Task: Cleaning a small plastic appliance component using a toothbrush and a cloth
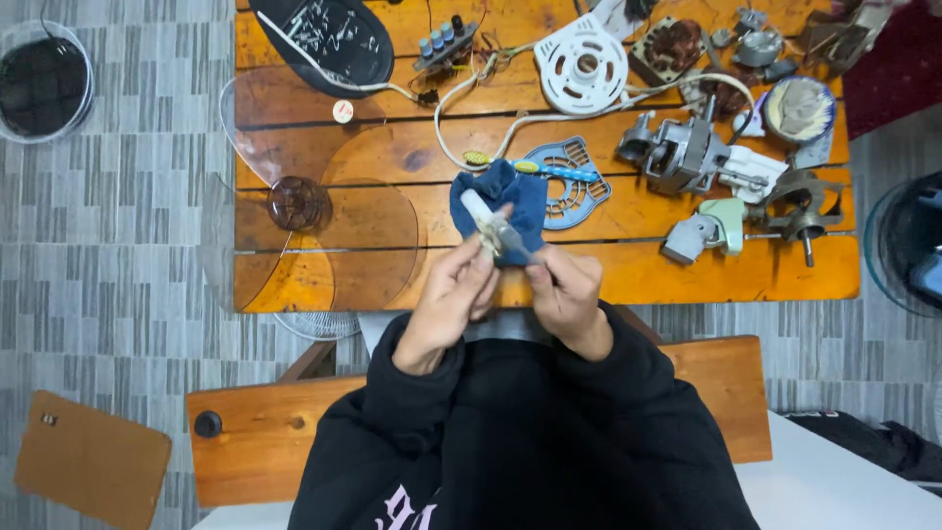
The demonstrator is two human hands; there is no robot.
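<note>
Syringe (496,228) pinched between left hand (453,294) and right hand (564,291) over cloth (510,201) (mid-handling); needs steady fingers next.

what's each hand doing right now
left hand: closed on a small whitish tube-like part, over a blue cloth.
right hand: closed, pinching the same part's lower end.

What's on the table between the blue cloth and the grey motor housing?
Head view: a blue perforated plastic grille plate lies between the blue cloth and grey metal motor housing, with a blue-handled toothbrush across its top.
</note>
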